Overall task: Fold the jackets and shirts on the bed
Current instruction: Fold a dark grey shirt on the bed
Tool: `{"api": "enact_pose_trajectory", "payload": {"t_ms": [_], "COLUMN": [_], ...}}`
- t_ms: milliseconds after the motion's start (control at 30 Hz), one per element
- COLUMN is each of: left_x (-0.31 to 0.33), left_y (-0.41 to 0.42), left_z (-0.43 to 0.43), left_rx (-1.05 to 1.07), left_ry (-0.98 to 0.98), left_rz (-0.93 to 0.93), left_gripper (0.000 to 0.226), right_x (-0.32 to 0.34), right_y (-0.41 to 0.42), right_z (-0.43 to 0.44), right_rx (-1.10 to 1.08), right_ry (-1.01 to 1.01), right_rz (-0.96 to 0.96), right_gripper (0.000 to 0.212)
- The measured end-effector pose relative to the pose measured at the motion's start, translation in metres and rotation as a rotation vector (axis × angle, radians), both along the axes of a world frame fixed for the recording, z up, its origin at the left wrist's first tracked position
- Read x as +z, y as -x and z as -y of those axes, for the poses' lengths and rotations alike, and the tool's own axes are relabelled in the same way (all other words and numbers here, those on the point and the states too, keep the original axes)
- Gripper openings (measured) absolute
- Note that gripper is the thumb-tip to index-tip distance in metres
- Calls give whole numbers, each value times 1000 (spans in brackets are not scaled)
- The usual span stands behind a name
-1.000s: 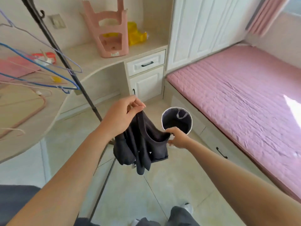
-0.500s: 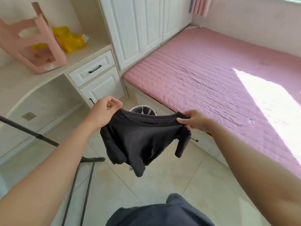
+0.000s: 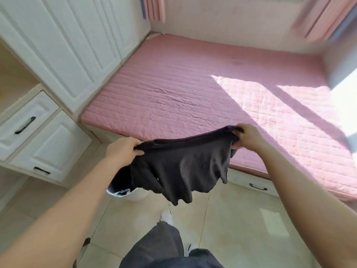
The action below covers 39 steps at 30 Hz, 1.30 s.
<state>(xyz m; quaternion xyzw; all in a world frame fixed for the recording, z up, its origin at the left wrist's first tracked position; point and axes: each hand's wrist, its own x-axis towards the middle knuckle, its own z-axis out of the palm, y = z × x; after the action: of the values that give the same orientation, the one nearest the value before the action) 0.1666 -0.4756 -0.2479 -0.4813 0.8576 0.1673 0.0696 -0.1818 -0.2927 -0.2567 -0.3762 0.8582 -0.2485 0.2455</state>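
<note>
A small dark shirt hangs in the air, stretched between my two hands just before the near edge of the pink quilted bed. My left hand grips the shirt's left shoulder with curled fingers. My right hand grips the right shoulder, over the edge of the mattress. The body and sleeves of the shirt droop down over the floor.
A white bin with a dark lining stands on the tiled floor, partly hidden behind the shirt. White drawers and wardrobe doors are at the left. The bed base has a drawer handle. My legs and shoes are below.
I have turned and come closer to the bed. Both hands spread apart and pulled the shirt out wide, carrying it from over the floor to the bed's edge.
</note>
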Motion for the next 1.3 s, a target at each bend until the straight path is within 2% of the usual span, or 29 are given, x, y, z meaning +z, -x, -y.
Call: {"api": "enact_pose_trajectory", "payload": {"t_ms": [133, 200, 300, 367, 467, 600, 900, 1100, 1300], "left_x": [-18, -23, -18, -8, 10, 19, -13, -73, -160], "left_y": [56, 76, 123, 160, 201, 249, 388, 481, 539], "left_z": [38, 48, 82, 106, 128, 151, 206, 245, 273], "left_rx": [9, 9, -65, -104, -131, -164, -19, 228, 395], "left_ry": [-107, -139, -99, -66, -28, 75, 4, -165, -283], "left_rz": [-137, -201, -308, -431, -563, -577, -633, -687, -627], "left_gripper": [11, 14, 12, 17, 23, 26, 28, 23, 21], "right_x": [9, 17, 31, 39, 47, 42, -7, -60, -134], "right_y": [30, 40, 63, 81, 107, 149, 284, 374, 428], "right_z": [-11, -14, -6, 1, 12, 35, 109, 160, 203], "right_rx": [-127, -159, -292, -409, -476, -502, -493, -494, -584], "right_ry": [-31, -42, -15, 13, 49, 41, 94, 79, 78], "right_rz": [-60, -59, -69, -116, -186, -250, -264, -122, -17], "right_gripper": [20, 18, 17, 18, 22, 27, 26, 29, 34]}}
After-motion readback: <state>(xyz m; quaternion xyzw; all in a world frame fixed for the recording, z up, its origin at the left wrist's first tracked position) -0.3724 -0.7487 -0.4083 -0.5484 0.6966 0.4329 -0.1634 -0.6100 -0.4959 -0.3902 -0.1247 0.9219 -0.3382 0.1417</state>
